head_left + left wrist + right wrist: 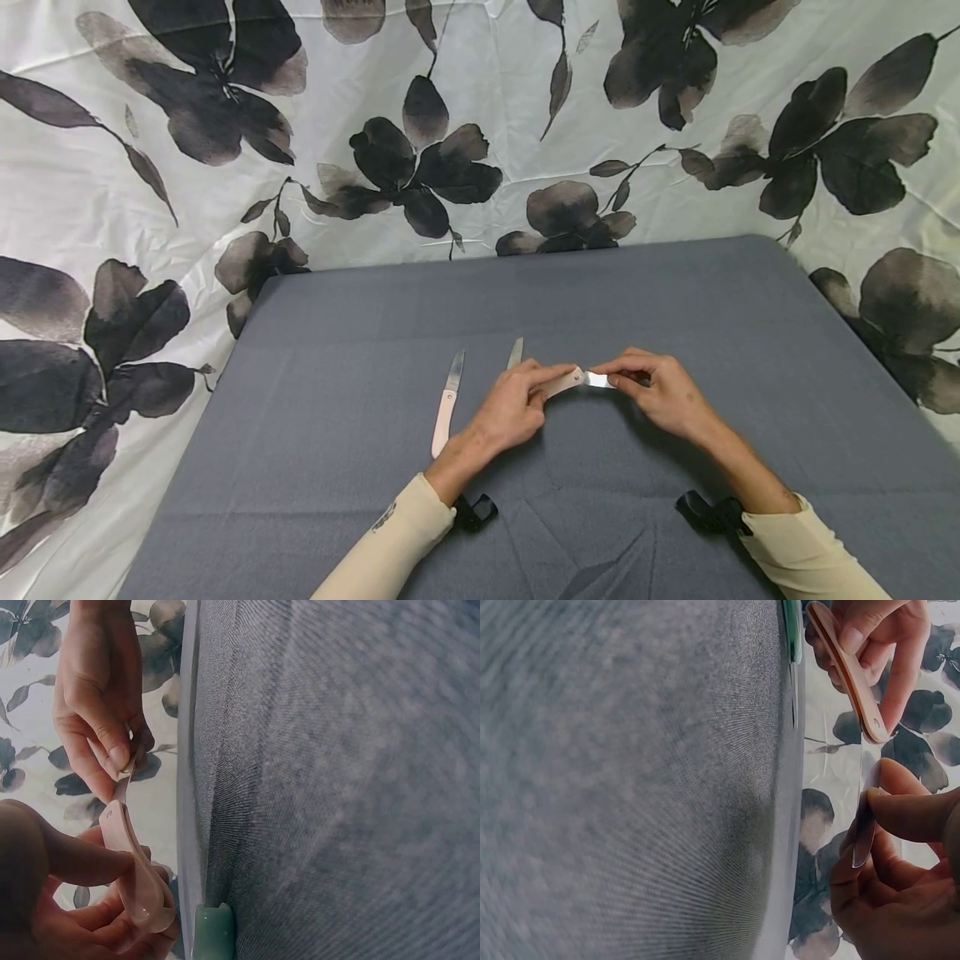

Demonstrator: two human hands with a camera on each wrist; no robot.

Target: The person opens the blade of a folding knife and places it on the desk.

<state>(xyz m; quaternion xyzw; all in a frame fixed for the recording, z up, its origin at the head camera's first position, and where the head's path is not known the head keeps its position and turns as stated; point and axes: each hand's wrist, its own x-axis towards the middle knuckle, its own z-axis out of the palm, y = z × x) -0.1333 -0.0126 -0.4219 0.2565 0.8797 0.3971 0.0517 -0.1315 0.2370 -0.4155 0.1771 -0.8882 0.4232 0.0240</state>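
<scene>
My left hand (pixel 542 382) grips the pale pink handle (pixel 564 383) of a folding knife just above the grey table (pixel 675 300). My right hand (pixel 613 372) pinches its steel blade (pixel 598 380), which stands partly swung out from the handle. The left wrist view shows the pink handle (pixel 129 864) in my left fingers and the right hand (pixel 97 697) pinching the blade (pixel 122 784). In the right wrist view the blade (pixel 865 819) sits between my right thumb and fingers, and the left hand (pixel 877 630) holds the handle (pixel 847 671).
An opened pink-handled knife (pixel 447 405) lies on the table left of my left hand. A second blade (pixel 514 352) pokes out behind that hand; a green handle (pixel 214 934) shows beside it. A floral cloth (pixel 465 125) covers the backdrop and sides.
</scene>
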